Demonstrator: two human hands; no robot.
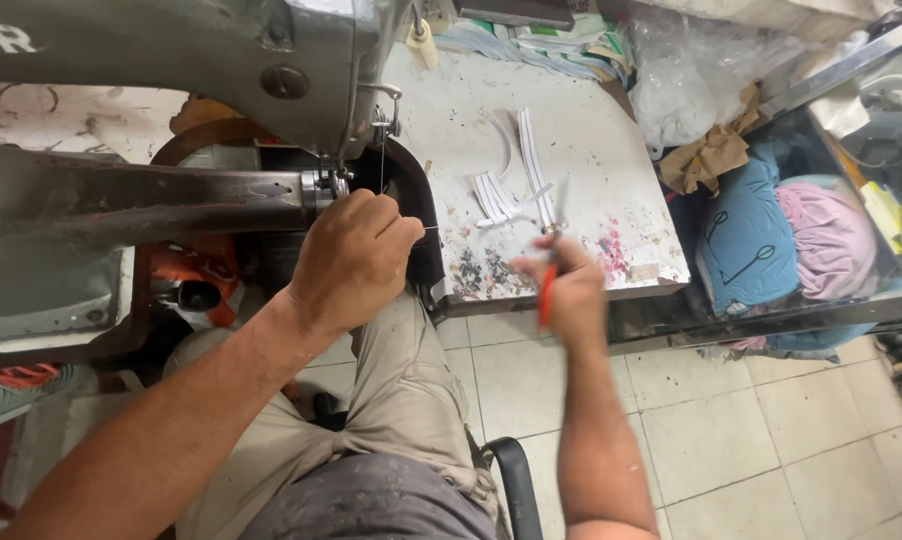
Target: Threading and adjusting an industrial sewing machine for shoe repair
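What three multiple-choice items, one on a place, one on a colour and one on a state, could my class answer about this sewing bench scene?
1. Where do the white strips lie?
A. on the floor tiles
B. on the worn white tabletop
C. on the person's lap

2. What colour are the handles of the tool in the right hand?
A. red-orange
B. green
C. black

3. What is the left hand doing?
A. resting flat and open
B. gripping the chair
C. pinching a thin thread beside the sewing machine

Answers: 1 B, the strips rest on the tabletop; 2 A, red-orange shows below the fist; 3 C, thumb and finger close on the thread.
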